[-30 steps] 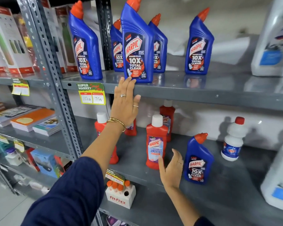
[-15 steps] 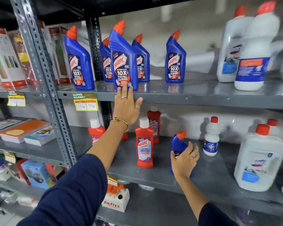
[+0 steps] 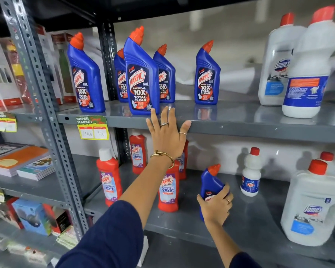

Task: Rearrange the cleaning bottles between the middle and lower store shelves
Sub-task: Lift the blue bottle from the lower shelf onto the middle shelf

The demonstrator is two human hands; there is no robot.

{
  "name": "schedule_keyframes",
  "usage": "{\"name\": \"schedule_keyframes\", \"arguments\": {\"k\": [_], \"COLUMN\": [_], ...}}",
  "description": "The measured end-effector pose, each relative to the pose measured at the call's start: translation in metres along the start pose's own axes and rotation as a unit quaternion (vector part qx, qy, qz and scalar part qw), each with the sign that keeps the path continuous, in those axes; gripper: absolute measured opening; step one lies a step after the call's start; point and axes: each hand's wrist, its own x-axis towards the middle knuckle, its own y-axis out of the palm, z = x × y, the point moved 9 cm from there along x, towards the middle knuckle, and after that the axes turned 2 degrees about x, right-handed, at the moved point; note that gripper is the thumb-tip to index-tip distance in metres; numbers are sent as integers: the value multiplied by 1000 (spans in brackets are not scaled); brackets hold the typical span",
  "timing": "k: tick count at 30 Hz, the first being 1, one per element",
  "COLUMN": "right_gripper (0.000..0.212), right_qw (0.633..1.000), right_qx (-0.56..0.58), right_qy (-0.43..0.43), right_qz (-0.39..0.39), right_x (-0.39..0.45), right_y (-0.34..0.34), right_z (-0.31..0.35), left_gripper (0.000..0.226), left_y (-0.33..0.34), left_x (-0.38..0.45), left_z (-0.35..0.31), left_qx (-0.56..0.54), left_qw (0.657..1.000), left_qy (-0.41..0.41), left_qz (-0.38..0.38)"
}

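Observation:
Several blue Harpic bottles with orange caps stand on the middle shelf [image 3: 240, 128]; the nearest one [image 3: 141, 74] is at the front edge. My left hand [image 3: 167, 135] lies flat and open against that shelf's edge, fingertips just below this bottle. On the lower shelf [image 3: 249, 225] my right hand [image 3: 216, 206] is wrapped around a single blue Harpic bottle [image 3: 210, 182], which leans slightly left. Red Harpic bathroom cleaner bottles [image 3: 109, 176] stand to its left, partly hidden by my left arm.
White Domex jugs stand at the right on the middle shelf [image 3: 309, 64] and on the lower shelf [image 3: 313, 207]. A small white bottle with a red cap [image 3: 251, 174] stands behind my right hand. A grey perforated upright [image 3: 46, 113] divides off shelves of boxes and books at left.
My right hand has closed around the blue bottle on the lower shelf, which now leans. My left hand stays at the middle shelf's edge, a little further right. The view shifted right.

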Motion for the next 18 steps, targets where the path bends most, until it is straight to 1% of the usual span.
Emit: {"name": "schedule_keyframes", "arguments": {"k": [2, 4, 6, 8, 12, 15, 18], "right_gripper": [102, 100, 97, 95, 97, 100, 100], "right_qw": [1000, 1000, 997, 991, 976, 955, 930], "right_qx": [11, 9, -1, 16, 109, 184, 252], "right_qy": [-3, -18, -71, -124, -166, -194, -230], "right_qz": [-12, -19, -27, -42, -91, -127, -133], "right_x": [1, -1, -7, -13, -24, -37, -48], "right_y": [-2, -6, -12, -26, -82, -134, -187], "right_z": [0, 1, 11, 29, 78, 118, 161], "left_gripper": [93, 86, 82, 76, 58, 56, 54], "left_y": [0, 2, 3, 2, 4, -1, -6], "left_x": [0, -1, -1, -1, -1, -2, -5], "left_z": [-1, 0, 0, -1, -1, -1, 0], "left_qx": [0, 1, 3, 7, 15, 20, 45], "left_qw": [1000, 1000, 1000, 1000, 999, 998, 997], "left_qy": [5, 2, 0, -4, -9, 4, 31], "left_qz": [0, 10, 15, 22, 51, 55, 61]}}
